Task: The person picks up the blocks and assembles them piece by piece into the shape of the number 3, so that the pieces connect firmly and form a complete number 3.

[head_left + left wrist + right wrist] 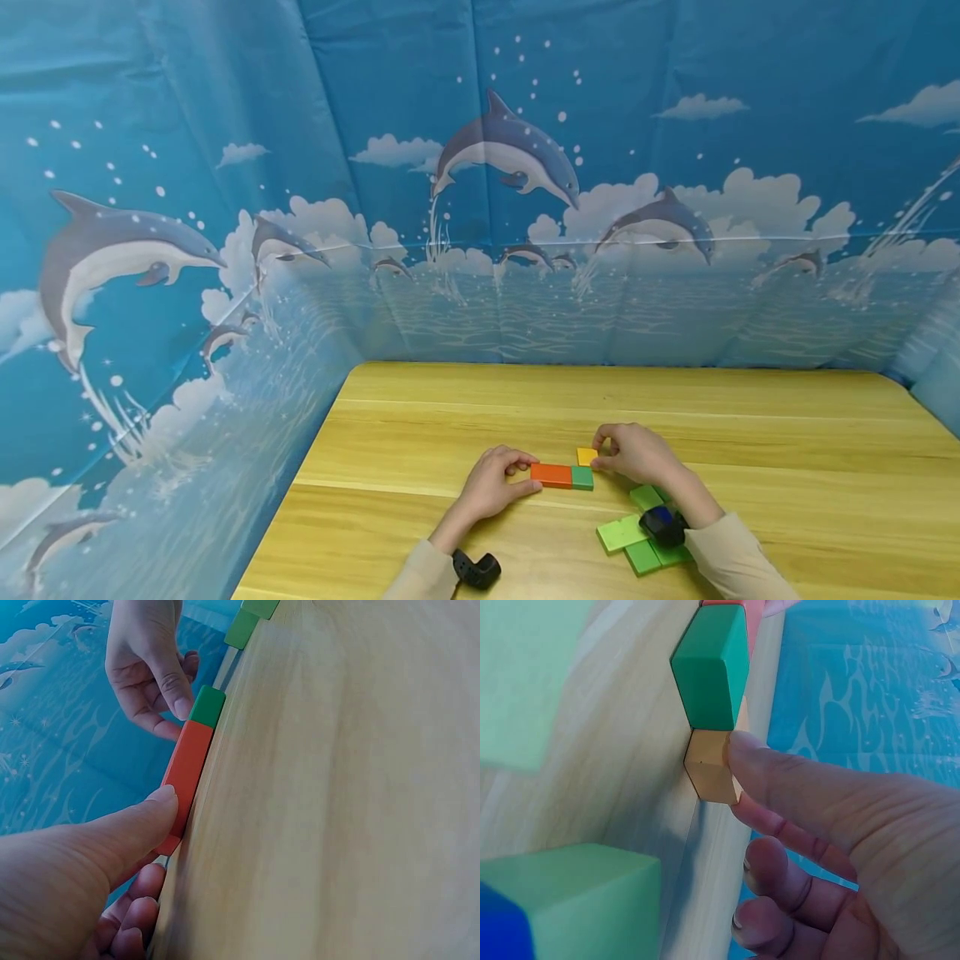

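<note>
An orange-red rectangular block [551, 476] lies on the table, its right end against a small green block [582, 477]. My left hand [491, 482] grips the red block's left end, with the thumb [161, 804] on its near side. Behind the green block sits a small yellow block [587, 457], which looks tan in the right wrist view. My right hand [637, 454] pinches this yellow block by its right side, thumb [761, 761] on the near face and a finger behind. The other right fingers curl loosely beside it.
Several light green blocks [621, 533] lie flat in a group under my right forearm, partly hidden by the black wrist device [663, 526]. The wooden table [420, 400] meets a blue dolphin-print curtain [480, 317] at its back and left edges.
</note>
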Available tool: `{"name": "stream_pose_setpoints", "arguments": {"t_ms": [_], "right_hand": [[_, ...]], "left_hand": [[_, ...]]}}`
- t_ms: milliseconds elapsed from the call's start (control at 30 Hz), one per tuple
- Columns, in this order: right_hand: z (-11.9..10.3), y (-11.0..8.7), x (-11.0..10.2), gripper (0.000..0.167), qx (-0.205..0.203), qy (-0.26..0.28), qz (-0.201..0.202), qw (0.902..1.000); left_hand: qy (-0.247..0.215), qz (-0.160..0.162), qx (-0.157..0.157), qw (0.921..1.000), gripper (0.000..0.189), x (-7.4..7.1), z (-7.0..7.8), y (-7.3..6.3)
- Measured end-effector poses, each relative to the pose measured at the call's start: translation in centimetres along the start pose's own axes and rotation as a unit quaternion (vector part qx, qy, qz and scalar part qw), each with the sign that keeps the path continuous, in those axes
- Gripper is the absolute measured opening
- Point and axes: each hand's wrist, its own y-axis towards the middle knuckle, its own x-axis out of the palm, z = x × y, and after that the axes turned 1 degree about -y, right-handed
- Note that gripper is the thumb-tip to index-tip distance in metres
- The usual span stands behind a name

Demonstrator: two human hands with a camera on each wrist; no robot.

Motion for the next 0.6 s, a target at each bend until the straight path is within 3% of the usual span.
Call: {"name": "stream_pose_setpoints", "arguments": {"t_ms": [233, 467, 600], "right_hand": [[0.3, -0.3, -0.4, 0.019, -0.013, 0.022, 0.0, 0.9997], [1.5, -1.9, -2.6, 0.017, -0.043, 0.044, 0.039, 0.9973], [2.4, -3.0, -3.6, 0.011, -0.05, 0.047, -0.001, 0.9977]], "left_hand": [[-0.002, -0.003, -0.001, 1.0, 0.033, 0.0, 0.2, 0.0], [-0.003, -0.004, -0.001, 1.0, 0.033, 0.1, 0.2, 0.0], [-0.004, -0.003, -0.005, 1.0, 0.032, 0.1, 0.2, -0.1]]}}
